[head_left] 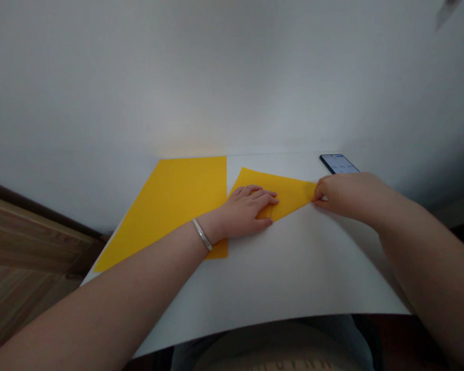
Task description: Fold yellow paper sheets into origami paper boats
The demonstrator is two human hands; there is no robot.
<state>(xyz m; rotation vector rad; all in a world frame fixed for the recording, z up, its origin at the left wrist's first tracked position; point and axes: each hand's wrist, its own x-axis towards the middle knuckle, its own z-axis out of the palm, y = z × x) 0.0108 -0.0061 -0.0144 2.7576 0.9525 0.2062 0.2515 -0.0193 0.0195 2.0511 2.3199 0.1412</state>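
A folded yellow paper (pixel 282 190) lies on the white table (pixel 278 268) in front of me. My left hand (pixel 247 211) rests flat on its near left part, fingers stretched out and together, a silver bangle on the wrist. My right hand (pixel 348 193) is curled, and its fingertips pinch the paper's right corner. A larger flat yellow sheet (pixel 174 206) lies to the left, partly under my left wrist.
A dark phone (pixel 338 163) with a lit screen lies at the table's far right, just beyond my right hand. A white wall (pixel 216 77) stands right behind the table. Wooden floor (pixel 19 242) shows at the left.
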